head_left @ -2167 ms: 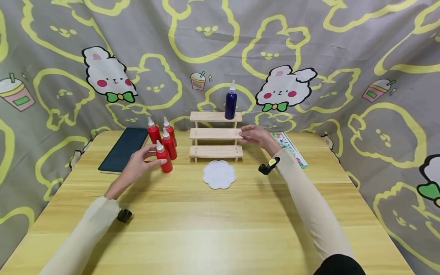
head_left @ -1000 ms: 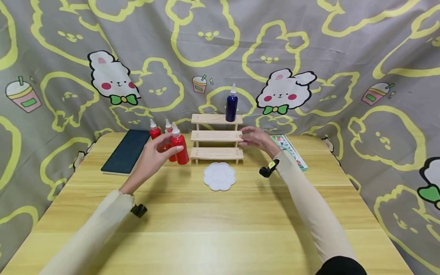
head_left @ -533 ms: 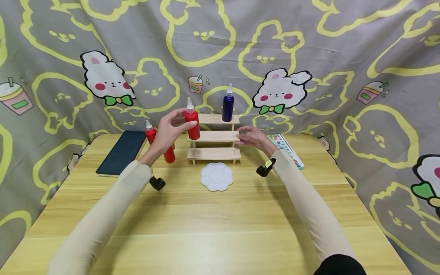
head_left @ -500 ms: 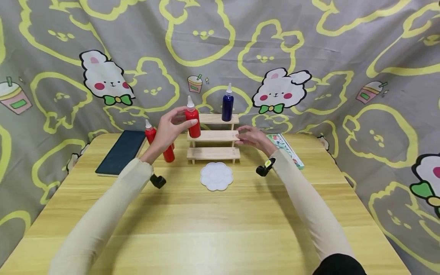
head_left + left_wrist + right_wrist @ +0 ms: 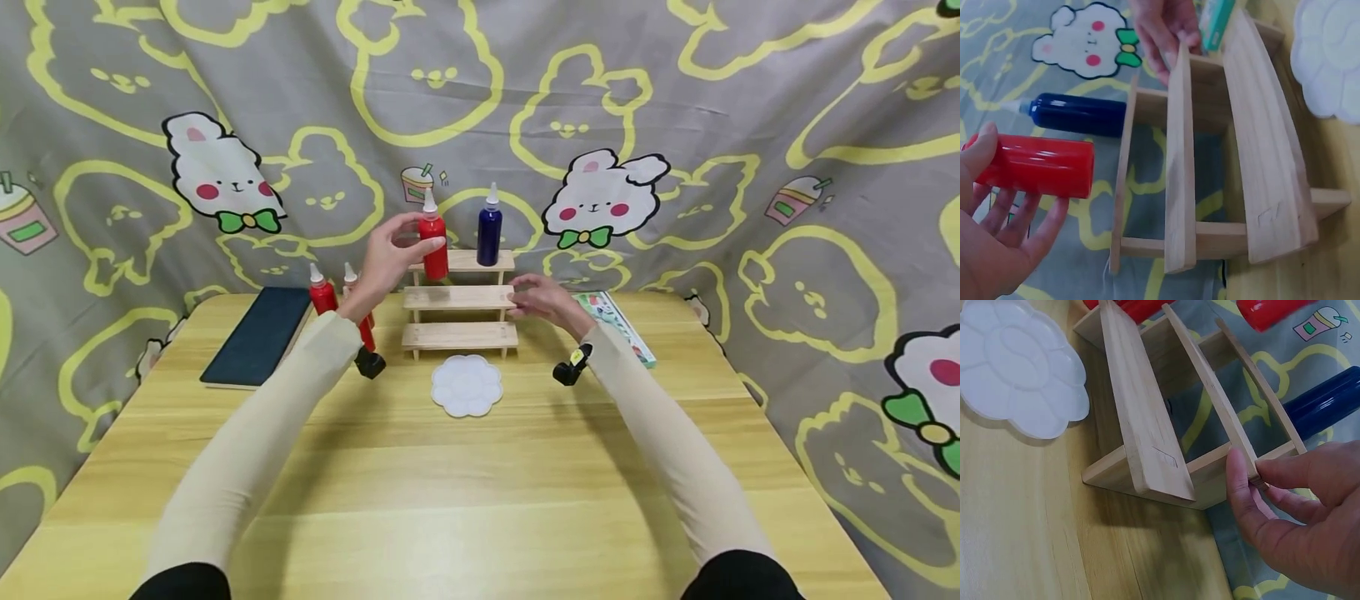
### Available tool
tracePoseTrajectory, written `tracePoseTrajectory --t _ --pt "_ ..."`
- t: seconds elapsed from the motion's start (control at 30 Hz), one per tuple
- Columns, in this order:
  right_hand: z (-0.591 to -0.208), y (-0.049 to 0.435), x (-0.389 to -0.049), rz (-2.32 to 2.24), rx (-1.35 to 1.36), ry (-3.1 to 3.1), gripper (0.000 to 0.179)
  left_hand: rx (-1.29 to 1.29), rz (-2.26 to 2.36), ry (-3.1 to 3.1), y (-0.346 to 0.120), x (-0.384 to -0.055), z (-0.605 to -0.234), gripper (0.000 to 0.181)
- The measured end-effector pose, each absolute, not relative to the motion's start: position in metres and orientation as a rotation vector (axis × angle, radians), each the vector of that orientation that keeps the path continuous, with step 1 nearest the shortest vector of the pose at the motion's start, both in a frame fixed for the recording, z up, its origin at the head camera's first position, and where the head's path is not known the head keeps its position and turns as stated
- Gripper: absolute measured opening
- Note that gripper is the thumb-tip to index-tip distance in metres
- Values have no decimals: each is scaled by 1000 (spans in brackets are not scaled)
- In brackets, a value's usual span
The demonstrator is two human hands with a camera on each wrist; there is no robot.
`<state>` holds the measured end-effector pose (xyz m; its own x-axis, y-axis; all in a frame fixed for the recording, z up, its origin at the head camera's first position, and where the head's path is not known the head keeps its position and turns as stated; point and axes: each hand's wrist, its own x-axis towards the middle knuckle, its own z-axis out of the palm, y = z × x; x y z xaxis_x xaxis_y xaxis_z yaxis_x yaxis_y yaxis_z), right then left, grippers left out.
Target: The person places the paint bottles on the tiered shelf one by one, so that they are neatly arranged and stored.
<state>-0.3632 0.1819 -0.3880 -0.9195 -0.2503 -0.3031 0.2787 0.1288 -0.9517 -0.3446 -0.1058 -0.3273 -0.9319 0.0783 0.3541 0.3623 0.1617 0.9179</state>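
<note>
My left hand (image 5: 395,254) grips a red squeeze bottle (image 5: 434,248) with a white nozzle, upright in front of the top step's left part. In the left wrist view a gap shows between the bottle's base and the top step. A dark blue bottle (image 5: 489,237) stands on the right part of that step. The three-step wooden rack (image 5: 459,297) stands on the table. With thumb and fingers my right hand (image 5: 1310,512) pinches the right end of its middle step. Two more red bottles (image 5: 322,293) stand left of the rack, partly hidden behind my left forearm.
A white flower-shaped palette (image 5: 467,386) lies right in front of the rack. On the left is a dark flat book-like item (image 5: 257,337); on the right, a colourful flat box (image 5: 619,328). A patterned curtain (image 5: 315,75) hangs behind the table.
My left hand has taken a red bottle from the group at the left and carried it up and rightward to the top step. My right hand has stayed at the middle step.
</note>
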Motion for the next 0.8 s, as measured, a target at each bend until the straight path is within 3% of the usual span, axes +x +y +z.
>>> tracePoseTrajectory --t 0.8 --pt "-390 180 -362 -1831 40 2068 48 -394 -1630 -2241 -80 -393 -341 48"
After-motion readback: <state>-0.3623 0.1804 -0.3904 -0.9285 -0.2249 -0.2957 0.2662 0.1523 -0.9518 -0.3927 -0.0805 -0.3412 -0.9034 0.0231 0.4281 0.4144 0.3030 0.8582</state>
